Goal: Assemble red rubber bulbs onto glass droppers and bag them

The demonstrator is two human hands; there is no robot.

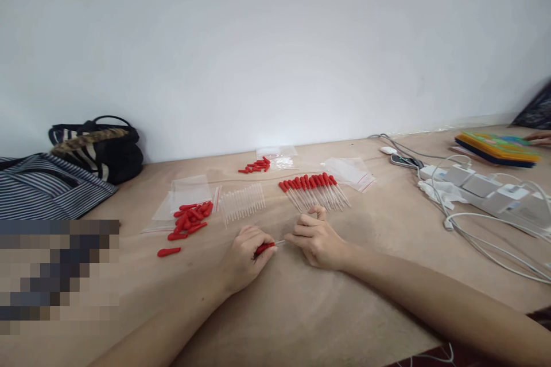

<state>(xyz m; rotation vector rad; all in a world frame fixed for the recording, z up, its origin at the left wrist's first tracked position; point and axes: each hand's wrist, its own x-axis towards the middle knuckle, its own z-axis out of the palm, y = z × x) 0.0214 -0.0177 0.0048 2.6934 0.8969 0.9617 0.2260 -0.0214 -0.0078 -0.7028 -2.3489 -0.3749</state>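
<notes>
Between the thumb and fingers of my left hand (249, 252) is a red rubber dropper bulb (264, 248). A thin glass tube (279, 242) runs from the bulb's end to the fingertips of my right hand (317, 241), which are pinched on it. Beyond my right hand lies a row of droppers with red bulbs (316, 183) fitted on glass tubes. Bare glass tubes (243, 203) lie side by side beyond my left hand. To their left is a pile of loose red bulbs (191, 218), with a single bulb (169, 252) apart from it.
Clear plastic bags (189, 192) lie under and behind the pile. Farther back are smaller red bulbs (257, 166) and another bag (348, 172). Chargers on a power strip (482, 186) and loose cables stand right. Bags (107, 152) sit left. Another person's hand (540, 137) shows far right.
</notes>
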